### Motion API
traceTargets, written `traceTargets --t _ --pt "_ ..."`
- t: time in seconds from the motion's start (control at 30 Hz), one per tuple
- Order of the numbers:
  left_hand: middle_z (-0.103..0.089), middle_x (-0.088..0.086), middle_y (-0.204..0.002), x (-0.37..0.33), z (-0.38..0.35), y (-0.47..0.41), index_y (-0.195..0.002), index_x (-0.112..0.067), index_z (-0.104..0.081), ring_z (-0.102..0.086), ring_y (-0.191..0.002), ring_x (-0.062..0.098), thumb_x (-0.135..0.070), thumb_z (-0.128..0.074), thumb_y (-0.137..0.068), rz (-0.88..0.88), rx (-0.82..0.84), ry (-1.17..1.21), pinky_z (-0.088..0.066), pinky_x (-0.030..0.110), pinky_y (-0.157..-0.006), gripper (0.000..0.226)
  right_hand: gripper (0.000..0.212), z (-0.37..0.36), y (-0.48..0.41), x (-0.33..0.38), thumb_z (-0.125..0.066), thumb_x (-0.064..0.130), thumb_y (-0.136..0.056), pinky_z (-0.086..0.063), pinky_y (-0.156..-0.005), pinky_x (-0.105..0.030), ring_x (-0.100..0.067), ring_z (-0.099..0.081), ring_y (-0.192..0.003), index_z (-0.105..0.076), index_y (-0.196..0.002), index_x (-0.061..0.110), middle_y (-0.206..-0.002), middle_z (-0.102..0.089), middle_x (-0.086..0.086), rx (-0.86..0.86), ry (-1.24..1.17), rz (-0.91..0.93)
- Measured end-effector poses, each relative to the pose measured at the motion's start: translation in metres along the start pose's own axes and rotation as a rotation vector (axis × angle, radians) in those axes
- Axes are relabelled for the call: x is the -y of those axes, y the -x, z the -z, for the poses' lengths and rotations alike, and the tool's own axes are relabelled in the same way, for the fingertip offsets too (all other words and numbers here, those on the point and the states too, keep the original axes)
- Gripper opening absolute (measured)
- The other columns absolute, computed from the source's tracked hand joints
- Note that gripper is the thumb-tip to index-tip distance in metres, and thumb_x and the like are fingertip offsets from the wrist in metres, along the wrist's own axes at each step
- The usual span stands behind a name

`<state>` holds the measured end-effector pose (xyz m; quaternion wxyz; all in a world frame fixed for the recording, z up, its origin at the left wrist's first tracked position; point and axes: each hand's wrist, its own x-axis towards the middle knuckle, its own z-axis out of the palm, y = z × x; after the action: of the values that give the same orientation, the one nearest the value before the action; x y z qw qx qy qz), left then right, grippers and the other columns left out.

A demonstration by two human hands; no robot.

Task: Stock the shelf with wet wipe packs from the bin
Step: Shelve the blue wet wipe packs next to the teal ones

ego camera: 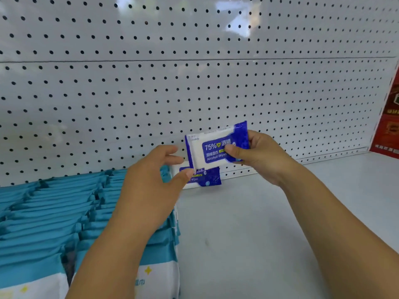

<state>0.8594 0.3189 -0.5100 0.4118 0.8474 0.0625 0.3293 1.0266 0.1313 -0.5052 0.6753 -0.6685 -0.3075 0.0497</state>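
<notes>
My right hand (257, 156) pinches the right end of a blue and white alcohol wipe pack (212, 147), held upright above the white shelf (259, 223) close to the pegboard. My left hand (155, 180) reaches toward the pack's left end with thumb and fingers spread; its thumb tip is at the pack's lower left corner. A second blue and white wipe pack (205, 178) stands on the shelf against the pegboard, just below the held one. The bin is not in view.
Rows of teal and white wipe packs (54, 212) fill the shelf's left side, under my left forearm. A white pegboard back panel (194, 83) rises behind. A red printed box (388, 126) stands at the far right.
</notes>
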Motion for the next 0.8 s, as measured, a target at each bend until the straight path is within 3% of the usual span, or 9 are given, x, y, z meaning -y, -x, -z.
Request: traceTargets --t 0.13,0.2,0.3,0.5,0.63,0.8 --pt "-0.064 -0.019 -0.101 -0.001 -0.007 0.006 -0.110 -0.037 -0.064 -0.058 -0.088 0.005 -0.047 -0.074 -0.082 -0.010 0.116 -0.231 -0.046 0.026 -0.078 0.031 0.038 0.046 -0.013 -0.030 -0.078 0.026 -0.085 -0.059 -0.079 -0.027 -0.018 -0.072 -0.099 -0.066 -0.120 0.014 -0.112 -0.074 -0.005 -0.292 0.093 -0.099" --pt "-0.063 -0.018 -0.101 -0.002 -0.014 0.010 -0.110 -0.037 -0.066 -0.055 -0.089 0.003 -0.053 -0.071 -0.082 -0.005 0.198 -0.332 -0.043 0.024 -0.077 0.032 0.035 0.057 -0.016 -0.046 -0.079 0.024 -0.085 -0.057 -0.074 -0.025 -0.018 -0.071 -0.095 -0.067 -0.116 0.013 -0.110 -0.074 -0.006 -0.299 0.167 -0.152" --pt "-0.058 -0.017 -0.114 -0.005 -0.026 0.016 -0.122 -0.040 -0.061 -0.053 -0.107 0.007 -0.065 -0.063 -0.082 -0.043 0.300 -0.504 -0.043 0.024 -0.092 0.047 0.029 0.061 -0.018 -0.066 -0.078 0.019 -0.086 -0.057 -0.067 -0.019 -0.014 -0.071 -0.090 -0.067 -0.112 0.012 -0.108 -0.074 -0.007 -0.269 0.220 -0.193" --pt "-0.056 -0.014 -0.128 -0.011 -0.040 0.021 -0.131 -0.037 -0.056 -0.042 -0.124 0.013 -0.071 -0.056 -0.084 -0.166 0.399 -0.755 -0.030 0.026 -0.109 0.058 0.039 0.059 -0.019 -0.081 -0.081 0.025 -0.084 -0.048 -0.070 -0.013 -0.004 -0.065 -0.092 -0.061 -0.116 0.019 -0.107 -0.069 0.008 -0.292 0.352 -0.115" --pt "-0.056 -0.016 -0.129 -0.010 -0.038 0.022 -0.133 -0.037 -0.054 -0.042 -0.124 0.010 -0.071 -0.056 -0.084 -0.187 0.426 -0.798 -0.025 0.026 -0.112 0.059 0.054 0.057 -0.023 -0.091 -0.085 0.031 -0.079 -0.042 -0.071 -0.021 -0.014 -0.058 -0.094 -0.053 -0.119 0.015 -0.106 -0.060 0.006 -0.403 0.515 -0.111" --pt "-0.055 -0.019 -0.131 -0.009 -0.039 0.021 -0.134 -0.039 -0.051 -0.042 -0.126 0.009 -0.071 -0.057 -0.084 -0.190 0.446 -0.816 -0.016 0.027 -0.118 0.060 0.057 0.059 -0.028 -0.101 -0.088 0.034 -0.074 -0.041 -0.079 -0.027 -0.017 -0.056 -0.099 -0.047 -0.110 0.020 -0.110 -0.058 0.004 -0.450 0.600 -0.102"
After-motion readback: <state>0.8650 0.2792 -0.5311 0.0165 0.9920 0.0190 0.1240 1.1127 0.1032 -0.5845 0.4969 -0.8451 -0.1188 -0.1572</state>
